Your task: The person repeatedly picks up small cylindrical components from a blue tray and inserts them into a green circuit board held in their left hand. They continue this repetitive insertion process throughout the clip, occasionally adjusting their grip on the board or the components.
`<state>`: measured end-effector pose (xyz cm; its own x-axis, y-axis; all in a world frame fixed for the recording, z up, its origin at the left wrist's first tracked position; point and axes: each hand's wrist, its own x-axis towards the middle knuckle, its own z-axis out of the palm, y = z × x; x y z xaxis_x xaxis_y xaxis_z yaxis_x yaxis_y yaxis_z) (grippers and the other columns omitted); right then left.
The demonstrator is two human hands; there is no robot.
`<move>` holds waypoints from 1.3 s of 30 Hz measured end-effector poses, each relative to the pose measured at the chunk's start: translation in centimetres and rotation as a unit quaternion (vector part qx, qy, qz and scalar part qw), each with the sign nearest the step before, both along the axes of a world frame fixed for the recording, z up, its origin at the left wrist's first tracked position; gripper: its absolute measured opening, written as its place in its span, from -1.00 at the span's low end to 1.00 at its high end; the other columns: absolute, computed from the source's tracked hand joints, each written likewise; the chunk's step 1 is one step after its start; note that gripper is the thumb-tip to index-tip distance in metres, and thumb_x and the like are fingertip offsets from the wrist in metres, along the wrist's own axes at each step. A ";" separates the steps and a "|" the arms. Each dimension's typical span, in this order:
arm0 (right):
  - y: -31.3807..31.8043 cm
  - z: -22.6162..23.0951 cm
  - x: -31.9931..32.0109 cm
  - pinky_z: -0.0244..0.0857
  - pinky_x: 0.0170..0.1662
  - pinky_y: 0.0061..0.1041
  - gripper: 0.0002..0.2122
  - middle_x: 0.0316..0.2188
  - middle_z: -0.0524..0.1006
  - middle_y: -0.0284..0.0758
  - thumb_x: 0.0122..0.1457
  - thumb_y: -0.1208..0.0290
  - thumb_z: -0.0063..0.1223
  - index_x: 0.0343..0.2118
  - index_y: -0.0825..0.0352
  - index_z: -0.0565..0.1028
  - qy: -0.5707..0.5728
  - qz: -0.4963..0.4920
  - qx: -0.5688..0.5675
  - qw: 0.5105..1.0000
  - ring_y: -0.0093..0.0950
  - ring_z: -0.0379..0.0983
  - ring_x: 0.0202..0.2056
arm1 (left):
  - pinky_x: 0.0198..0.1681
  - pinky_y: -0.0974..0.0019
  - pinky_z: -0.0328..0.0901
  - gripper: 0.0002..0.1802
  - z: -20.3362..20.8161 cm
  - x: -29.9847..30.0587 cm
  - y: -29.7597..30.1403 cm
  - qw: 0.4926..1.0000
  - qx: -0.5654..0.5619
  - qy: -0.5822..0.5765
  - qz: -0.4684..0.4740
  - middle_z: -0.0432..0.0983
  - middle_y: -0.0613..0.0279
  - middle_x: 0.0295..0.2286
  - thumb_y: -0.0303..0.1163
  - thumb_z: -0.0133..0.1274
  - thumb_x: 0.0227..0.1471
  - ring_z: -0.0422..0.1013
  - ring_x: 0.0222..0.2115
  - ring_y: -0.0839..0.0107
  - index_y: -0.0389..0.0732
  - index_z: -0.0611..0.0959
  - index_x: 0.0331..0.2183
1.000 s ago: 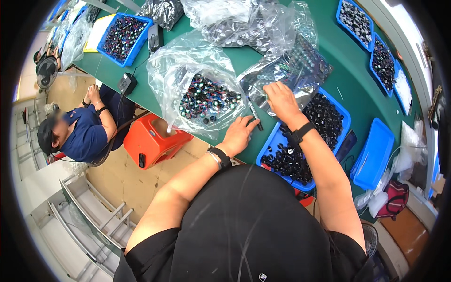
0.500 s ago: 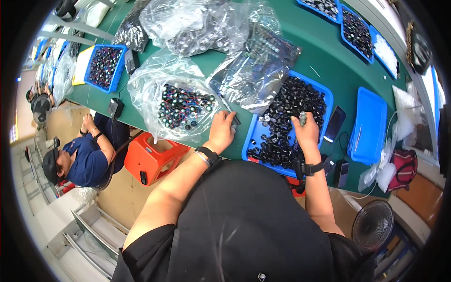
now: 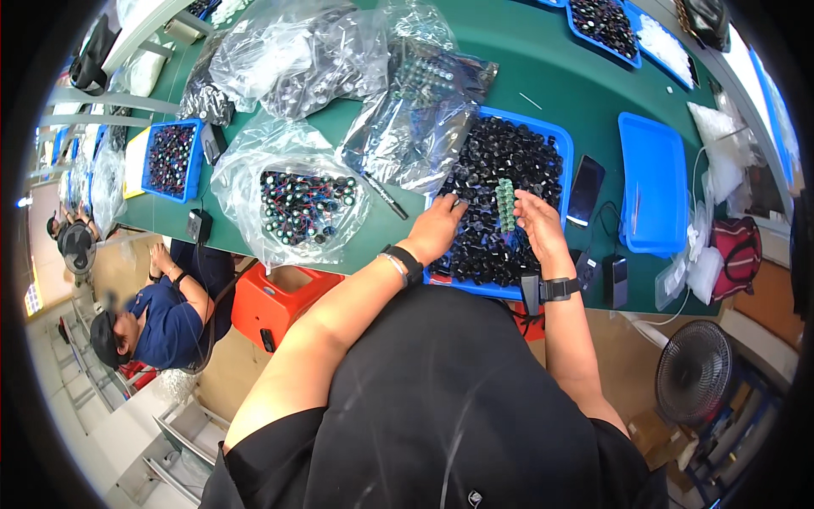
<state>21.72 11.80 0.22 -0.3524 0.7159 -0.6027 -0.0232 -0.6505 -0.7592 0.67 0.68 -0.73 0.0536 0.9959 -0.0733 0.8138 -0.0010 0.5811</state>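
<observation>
**Technician:** Holding a narrow green strip of small components (image 3: 506,205) upright between its fingers, the right hand (image 3: 539,227) stood over the blue tray (image 3: 566,161) of small black round parts (image 3: 509,161). The left hand (image 3: 437,229) lay flat at the tray's left edge, fingers loosely spread, fingertips touching the black parts and gripping nothing.

**Inspector:** Which faults were likely from that position?

**Technician:** The strip was pinched at one side only; a slack grip could have dropped it among the black parts. The left wrist rested near the tray's rim, so a sideways push could have spilled parts onto the green table (image 3: 593,93). The clear bag (image 3: 415,127) overlapped the tray's upper left corner and could have snagged the hand.

**Inspector:** What stayed unclear?

**Technician:** The strip's lower end was hidden behind the fingers. The count of components on it could not be read. The tray's near edge was covered by both forearms, and the contents of the flat blue lid (image 3: 651,182) at the right were not visible. A second bag (image 3: 297,204) held darker ringed parts, too small to identify.
</observation>
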 end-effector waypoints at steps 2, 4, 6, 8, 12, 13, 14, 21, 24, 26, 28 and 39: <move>-0.6 0.8 0.3 0.26 -0.33 -0.69 -0.71 -0.32 0.50 -0.35 0.15 0.41 0.04 -0.08 0.38 0.42 0.006 0.026 0.004 1.000 -0.63 0.41 -0.35 | -0.09 0.19 0.29 -0.54 -0.5 0.4 0.5 0.999 -0.027 0.013 -0.010 0.34 0.07 -0.18 -0.58 0.03 -0.19 0.32 -0.16 0.09 -0.25 0.48 -0.12; -1.1 1.8 0.1 0.28 -0.41 -0.70 -0.80 -0.37 0.55 -0.32 0.14 0.42 0.06 -0.20 0.37 0.45 0.031 0.018 -0.015 0.999 -0.62 0.45 -0.40 | -0.14 0.19 0.32 -0.59 -0.7 0.5 0.9 0.998 -0.055 0.023 -0.012 0.35 0.09 -0.22 -0.57 0.03 -0.18 0.34 -0.19 0.11 -0.25 0.50 -0.17; -1.6 2.7 -0.1 0.28 -0.43 -0.71 -0.83 -0.38 0.56 -0.33 0.13 0.38 0.08 -0.26 0.33 0.45 0.023 0.016 -0.041 0.999 -0.61 0.46 -0.41 | -0.21 0.18 0.33 -0.72 -1.0 0.3 0.9 0.999 -0.027 0.018 0.000 0.38 0.10 -0.31 -0.55 0.02 -0.16 0.37 -0.24 0.11 -0.24 0.54 -0.27; -2.0 3.3 -0.3 0.28 -0.45 -0.72 -0.83 -0.39 0.56 -0.34 0.12 0.34 0.11 -0.29 0.29 0.45 0.048 0.008 -0.062 0.997 -0.62 0.47 -0.42 | -0.23 0.15 0.33 -0.76 -1.5 0.2 0.7 1.000 -0.008 0.003 0.010 0.38 0.09 -0.36 -0.54 0.03 -0.16 0.38 -0.27 0.10 -0.25 0.54 -0.31; -2.3 3.6 -0.3 0.27 -0.45 -0.72 -0.85 -0.42 0.53 -0.39 0.12 0.35 0.11 -0.30 0.28 0.47 0.094 0.004 -0.094 0.991 -0.64 0.46 -0.43 | -0.26 0.24 0.36 -0.86 2.3 0.5 1.7 0.977 -0.114 -0.142 0.109 0.44 0.07 -0.23 -0.54 -0.02 -0.02 0.46 -0.31 0.18 -0.28 0.52 -0.32; -2.3 3.8 -0.5 0.28 -0.43 -0.72 -0.85 -0.42 0.53 -0.40 0.12 0.36 0.11 -0.29 0.28 0.47 0.108 0.006 -0.092 0.990 -0.64 0.45 -0.43 | -0.24 0.26 0.37 -0.84 3.0 0.4 1.9 0.937 -0.157 -0.274 0.148 0.44 0.07 -0.21 -0.55 -0.03 0.00 0.46 -0.30 0.21 -0.30 0.51 -0.29; -2.3 4.1 -0.7 0.29 -0.42 -0.72 -0.85 -0.42 0.52 -0.41 0.12 0.37 0.10 -0.29 0.29 0.47 0.122 0.009 -0.090 0.988 -0.64 0.45 -0.42 | -0.21 0.29 0.37 -0.81 3.6 0.2 2.1 0.876 -0.196 -0.400 0.185 0.44 0.08 -0.19 -0.55 -0.03 0.01 0.47 -0.29 0.25 -0.32 0.51 -0.26; -2.2 8.7 -3.7 0.36 -0.26 -0.64 -0.84 -0.39 0.51 -0.37 0.11 0.51 0.07 -0.23 0.38 0.47 0.131 0.056 0.017 0.990 -0.59 0.47 -0.36 | -0.05 0.36 0.34 -0.59 9.5 -1.8 2.1 0.728 -0.217 -0.622 0.190 0.44 0.09 -0.17 -0.53 -0.02 0.05 0.44 -0.19 0.34 -0.44 0.41 -0.04; -2.3 9.7 -4.6 0.38 -0.26 -0.61 -0.83 -0.38 0.52 -0.35 0.12 0.52 0.06 -0.21 0.39 0.46 0.105 0.091 0.079 0.987 -0.57 0.48 -0.35 | -0.08 0.37 0.36 -0.58 11.3 -1.9 1.8 0.729 -0.215 -0.619 0.196 0.46 0.10 -0.20 -0.52 0.01 0.03 0.46 -0.22 0.35 -0.42 0.42 -0.04; -2.6 10.0 -5.2 0.38 -0.25 -0.61 -0.86 -0.37 0.52 -0.36 0.12 0.56 0.04 -0.25 0.41 0.49 0.069 0.070 0.156 0.983 -0.58 0.48 -0.35 | -0.10 0.37 0.37 -0.58 11.9 -1.7 1.6 0.725 -0.197 -0.629 0.199 0.47 0.10 -0.21 -0.52 0.02 0.02 0.46 -0.23 0.36 -0.42 0.42 -0.04; -3.1 10.2 -5.8 0.38 -0.26 -0.60 -0.88 -0.37 0.53 -0.38 0.11 0.58 0.04 -0.28 0.40 0.50 0.010 0.045 0.250 0.967 -0.60 0.47 -0.35 | -0.12 0.38 0.37 -0.60 11.8 -1.5 1.4 0.718 -0.192 -0.640 0.196 0.48 0.13 -0.23 -0.46 0.06 0.03 0.46 -0.24 0.39 -0.40 0.45 -0.07; -4.3 10.6 -5.8 0.37 -0.30 -0.58 -0.90 -0.42 0.52 -0.30 0.12 0.56 0.01 -0.30 0.41 0.49 -0.076 0.107 0.359 0.924 -0.50 0.47 -0.39 | -0.17 0.42 0.35 -0.73 11.2 -0.9 1.3 0.790 -0.148 -0.569 0.177 0.50 0.21 -0.28 -0.44 0.08 0.04 0.44 -0.29 0.48 -0.32 0.56 -0.18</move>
